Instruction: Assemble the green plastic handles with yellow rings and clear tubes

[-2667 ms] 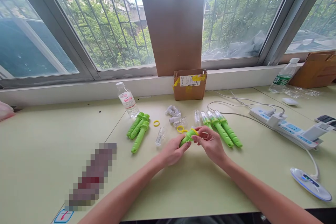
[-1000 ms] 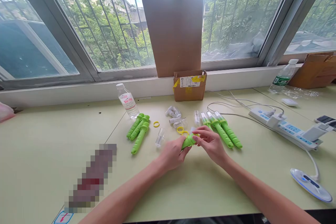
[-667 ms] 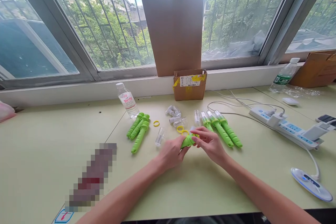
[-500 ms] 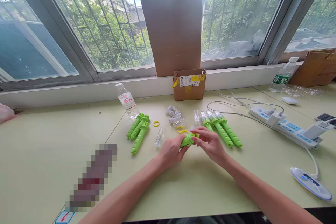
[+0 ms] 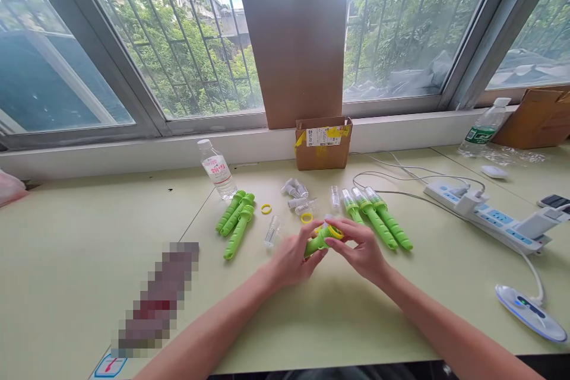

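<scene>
My left hand [image 5: 291,258] is wrapped round a green plastic tube [image 5: 315,244], its threaded end pointing to the right. With thumb and fingers my right hand [image 5: 363,247] pinches a yellow ring [image 5: 336,232] at that end of the tube. Just beyond the hands lies another yellow ring [image 5: 307,218], and a third ring [image 5: 266,209] is further left. A clear plastic cap [image 5: 272,231] lies left of my left hand. Several green tubes with clear caps [image 5: 378,222] lie to the right; uncapped green tubes [image 5: 239,231] are on the left.
More clear caps [image 5: 296,188] lie in the middle. A water bottle [image 5: 218,171] and a small cardboard box [image 5: 323,145] stand behind. To the right are a power strip [image 5: 487,214] with cables and a white oval device [image 5: 529,312]. A blurred patch [image 5: 155,300] covers something at left.
The yellow ring now sits tilted at the threaded end of the green tube, more of it showing between my right fingers. Both hands have shifted slightly right.
</scene>
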The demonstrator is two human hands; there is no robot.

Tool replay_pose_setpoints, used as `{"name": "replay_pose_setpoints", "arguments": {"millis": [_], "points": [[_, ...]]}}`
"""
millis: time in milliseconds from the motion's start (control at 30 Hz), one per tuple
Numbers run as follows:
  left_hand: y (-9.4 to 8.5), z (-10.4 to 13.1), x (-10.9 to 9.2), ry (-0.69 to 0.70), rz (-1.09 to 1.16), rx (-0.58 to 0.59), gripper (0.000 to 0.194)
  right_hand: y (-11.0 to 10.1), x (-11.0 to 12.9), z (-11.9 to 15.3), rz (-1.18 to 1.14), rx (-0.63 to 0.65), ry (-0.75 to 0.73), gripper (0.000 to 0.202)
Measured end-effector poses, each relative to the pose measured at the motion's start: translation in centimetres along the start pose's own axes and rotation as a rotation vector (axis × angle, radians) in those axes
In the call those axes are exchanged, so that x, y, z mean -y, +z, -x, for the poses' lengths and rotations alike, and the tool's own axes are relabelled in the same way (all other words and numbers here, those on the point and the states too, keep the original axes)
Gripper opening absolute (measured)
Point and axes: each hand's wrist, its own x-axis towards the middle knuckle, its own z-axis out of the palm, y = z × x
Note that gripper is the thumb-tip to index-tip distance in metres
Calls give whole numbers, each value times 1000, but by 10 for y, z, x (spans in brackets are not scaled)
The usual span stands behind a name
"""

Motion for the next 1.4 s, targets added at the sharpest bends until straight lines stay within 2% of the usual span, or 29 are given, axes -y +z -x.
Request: {"name": "replay_pose_setpoints", "arguments": {"millis": [267,400,567,767,1200,1400], "points": [[-4,1,1,11,-76,122,55,2,0,2,93,59,-74,33],[-3,1,1,35,-36,83,50,0,-1,1,83,62,-56,33],[-3,0,0,37,-18,41,46,3,-2,2,71,7,-46,43],[-4,1,2,26,-19,-18,44,5,-1,2,54,-52,-6,36],[-3,-3,-4,24,63,-55,41,5,-1,3,-11,-56,51,26],[0,-1,-4,-39,61,-37,41,4,-2,1,-76,-26,168,28]]}}
